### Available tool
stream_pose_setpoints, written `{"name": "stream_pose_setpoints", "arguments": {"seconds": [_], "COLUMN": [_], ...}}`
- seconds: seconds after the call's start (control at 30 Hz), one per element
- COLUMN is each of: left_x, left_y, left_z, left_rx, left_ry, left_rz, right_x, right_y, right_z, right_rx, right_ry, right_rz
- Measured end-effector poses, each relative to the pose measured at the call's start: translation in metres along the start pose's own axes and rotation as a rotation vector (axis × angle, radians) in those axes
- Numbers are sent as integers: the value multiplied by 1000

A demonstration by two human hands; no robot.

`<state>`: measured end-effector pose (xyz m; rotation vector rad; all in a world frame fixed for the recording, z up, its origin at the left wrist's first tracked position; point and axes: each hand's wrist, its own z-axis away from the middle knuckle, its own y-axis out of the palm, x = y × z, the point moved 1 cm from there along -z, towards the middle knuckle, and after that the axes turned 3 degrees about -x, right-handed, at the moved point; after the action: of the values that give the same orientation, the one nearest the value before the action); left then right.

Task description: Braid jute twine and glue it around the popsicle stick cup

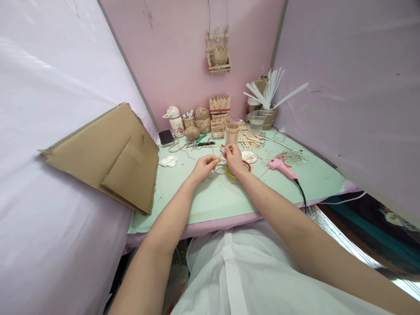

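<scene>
My left hand is closed in a pinch on a thin strand of tan twine above the middle of the table. Close by on the right, my right hand is also closed, fingertips together around something small that I cannot make out. A red and yellow ring lies on the table beneath my right wrist, partly covered by it. Just beyond the right hand stands a round cup made of wooden sticks. A white dish sits to its right.
A pink glue gun lies on the right, its black cord running over the front edge. Loose wooden sticks, green-handled pliers, a twine ball and a white bottle are at the back. Cardboard leans on the left.
</scene>
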<state>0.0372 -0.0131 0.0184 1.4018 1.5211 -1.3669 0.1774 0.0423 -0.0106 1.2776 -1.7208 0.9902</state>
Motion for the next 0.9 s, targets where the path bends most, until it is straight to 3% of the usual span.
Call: {"name": "stream_pose_setpoints", "arguments": {"seconds": [0.1,0.43,0.57,0.73,0.9], "left_x": [3,3,7,11,11], "left_y": [-1,-5,-7,-7,-8], "left_z": [-1,-1,-3,-5,-4], "left_rx": [-26,-96,-116,-98,-62], "left_ry": [-37,-62,-22,18,39], "left_rz": [23,32,41,19,-21], "right_x": [3,18,19,20,22], "right_y": [-3,-5,-3,0,2], "right_z": [2,6,8,9,11], "right_rx": [-88,-29,31,111,284], "right_ry": [28,65,31,89,156], "right_rz": [-44,-199,-290,-359,-362]}}
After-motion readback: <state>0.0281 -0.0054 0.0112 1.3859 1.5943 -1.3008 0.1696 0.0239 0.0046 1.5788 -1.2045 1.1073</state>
